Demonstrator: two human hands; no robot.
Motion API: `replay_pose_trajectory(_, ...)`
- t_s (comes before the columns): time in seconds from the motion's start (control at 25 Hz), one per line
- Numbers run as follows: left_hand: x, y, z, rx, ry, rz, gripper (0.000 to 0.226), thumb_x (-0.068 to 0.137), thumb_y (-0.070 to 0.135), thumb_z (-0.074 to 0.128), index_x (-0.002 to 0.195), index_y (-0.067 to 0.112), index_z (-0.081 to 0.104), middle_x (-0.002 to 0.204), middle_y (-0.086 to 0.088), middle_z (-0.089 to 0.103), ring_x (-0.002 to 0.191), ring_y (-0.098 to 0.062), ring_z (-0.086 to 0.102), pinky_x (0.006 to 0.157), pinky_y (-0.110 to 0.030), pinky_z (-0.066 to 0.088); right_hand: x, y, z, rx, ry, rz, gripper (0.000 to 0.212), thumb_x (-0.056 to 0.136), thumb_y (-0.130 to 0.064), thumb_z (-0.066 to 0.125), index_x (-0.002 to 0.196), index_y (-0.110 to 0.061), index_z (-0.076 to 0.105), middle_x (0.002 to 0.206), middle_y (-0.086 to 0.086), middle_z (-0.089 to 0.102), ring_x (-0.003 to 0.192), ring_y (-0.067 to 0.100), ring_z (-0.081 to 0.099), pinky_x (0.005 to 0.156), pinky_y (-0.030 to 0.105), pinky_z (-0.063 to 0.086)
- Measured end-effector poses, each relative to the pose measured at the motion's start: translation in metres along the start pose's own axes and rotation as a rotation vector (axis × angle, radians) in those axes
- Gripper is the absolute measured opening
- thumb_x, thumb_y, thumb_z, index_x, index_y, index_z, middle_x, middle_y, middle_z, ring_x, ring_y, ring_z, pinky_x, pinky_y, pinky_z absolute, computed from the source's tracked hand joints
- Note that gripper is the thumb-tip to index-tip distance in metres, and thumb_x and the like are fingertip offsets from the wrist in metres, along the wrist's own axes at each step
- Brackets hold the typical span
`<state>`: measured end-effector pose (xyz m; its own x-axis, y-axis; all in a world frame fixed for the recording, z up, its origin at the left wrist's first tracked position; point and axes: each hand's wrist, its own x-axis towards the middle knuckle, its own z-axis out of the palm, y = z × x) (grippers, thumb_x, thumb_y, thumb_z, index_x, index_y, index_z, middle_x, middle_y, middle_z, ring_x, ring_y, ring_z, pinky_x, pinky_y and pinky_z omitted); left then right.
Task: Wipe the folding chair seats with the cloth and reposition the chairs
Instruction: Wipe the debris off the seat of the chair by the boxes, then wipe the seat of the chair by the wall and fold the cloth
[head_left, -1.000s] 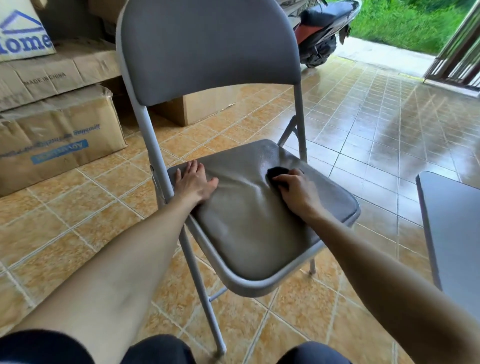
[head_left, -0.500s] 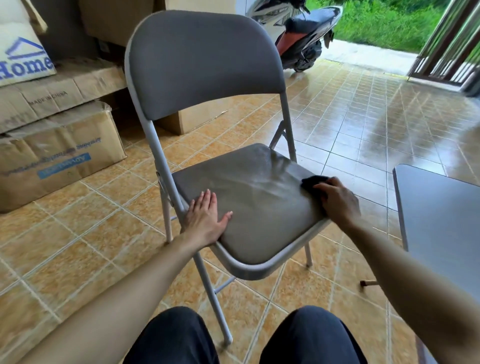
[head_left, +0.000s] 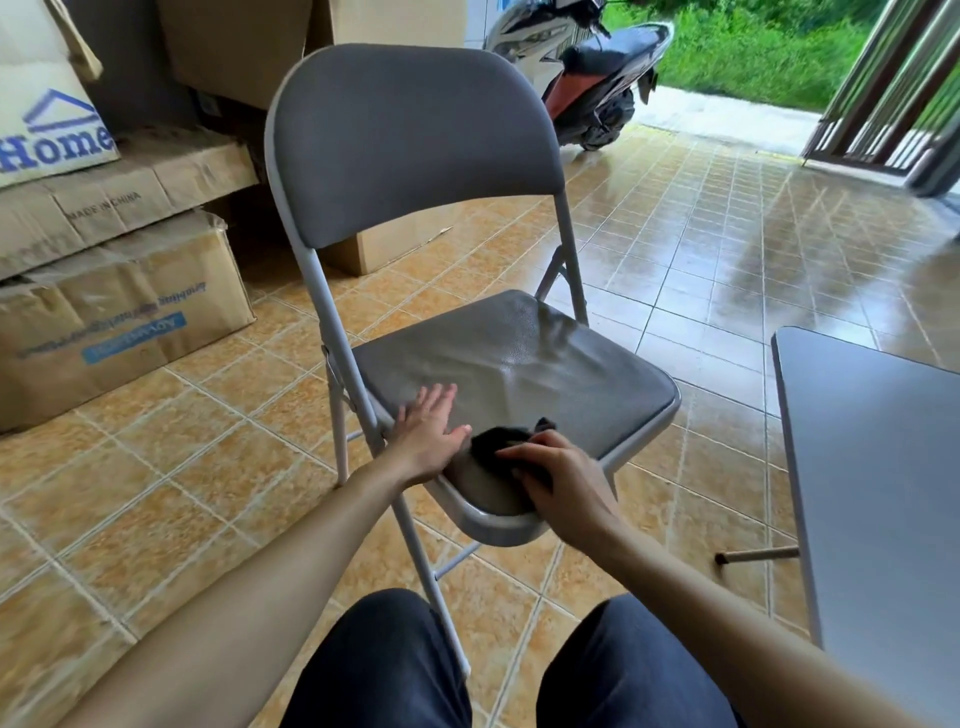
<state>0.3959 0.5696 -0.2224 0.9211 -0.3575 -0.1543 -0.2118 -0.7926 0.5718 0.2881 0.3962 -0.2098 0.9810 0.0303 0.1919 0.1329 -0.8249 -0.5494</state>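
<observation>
Right hand (head_left: 563, 486) pressing cloth (head_left: 493, 441) on seat (head_left: 519, 364), left hand (head_left: 428, 434) flat beside

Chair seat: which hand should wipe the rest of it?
The right hand, probably. Its fingers already press the dark cloth onto the seat near the front edge. The left hand lies flat and bare beside it, seemingly steadying the chair.

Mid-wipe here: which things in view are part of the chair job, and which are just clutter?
Job: folding chair, its seat, dark cloth under right hand, left hand flat on seat, second chair.

Clutter: cardboard boxes, Home bag, scooter.
</observation>
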Motion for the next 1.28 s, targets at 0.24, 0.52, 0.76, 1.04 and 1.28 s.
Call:
replay_pose_trajectory(0.24,-0.031,0.029,-0.014,-0.7,-0.202,0.247,0.039,0.102,0.022,0.034,0.122,0.005,0.063,0.13,-0.008,0.062,0.123,-0.013,0.053,0.108,-0.027,0.037,0.007,-0.004,-0.031,1.056,-0.104,0.464,0.029,0.086,-0.006,0.067,0.112,-0.007,0.053,0.099,0.019,0.066,0.076,0.027,0.069,0.063,0.037,0.06)
replay_pose_trajectory(0.52,-0.035,0.084,-0.052,-1.006,-0.17,0.137,0.023,0.094,0.013,0.054,0.111,-0.003,0.059,0.105,-0.017,0.064,0.102,-0.023,0.062,0.1,-0.035,0.047,0.031,-0.022,-0.12,1.45,-0.357,0.854,0.035,0.09,-0.036,0.054,0.089,-0.004,0.069,0.073,0.014,0.07,0.06,0.022,0.067,0.062,0.03,0.055)
replay_pose_trajectory(0.76,-0.069,0.191,-0.173,-1.073,-0.216,-0.005,0.009,0.098,0.016,0.047,0.092,0.013,0.053,0.089,-0.002,0.062,0.086,-0.012,0.06,0.078,-0.027,0.051,0.032,-0.088,-0.252,1.661,-0.411,0.823,0.067,0.078,-0.043,0.072,0.13,-0.005,0.057,0.11,0.019,0.068,0.091,0.028,0.07,0.078,0.037,0.058)
replay_pose_trajectory(1.04,-0.118,0.316,-0.306,-0.948,-0.268,0.013,0.007,0.1,0.021,0.043,0.095,0.017,0.046,0.096,-0.002,0.062,0.085,-0.01,0.061,0.053,-0.018,0.052,0.01,-0.181,-0.421,1.418,-0.011,0.862,0.023,0.088,0.003,0.056,0.111,0.004,0.061,0.098,0.021,0.07,0.073,0.025,0.074,0.053,0.024,0.057)
replay_pose_trajectory(1.28,-0.151,0.393,-0.342,-0.879,-0.507,0.173,0.023,0.095,0.015,0.054,0.113,0.008,0.042,0.104,-0.017,0.07,0.093,-0.025,0.069,0.071,-0.038,0.058,-0.045,-0.216,-0.51,1.33,0.228,0.854,0.035,0.088,-0.01,0.063,0.119,0.006,0.06,0.104,0.022,0.069,0.081,0.028,0.072,0.054,0.026,0.056)
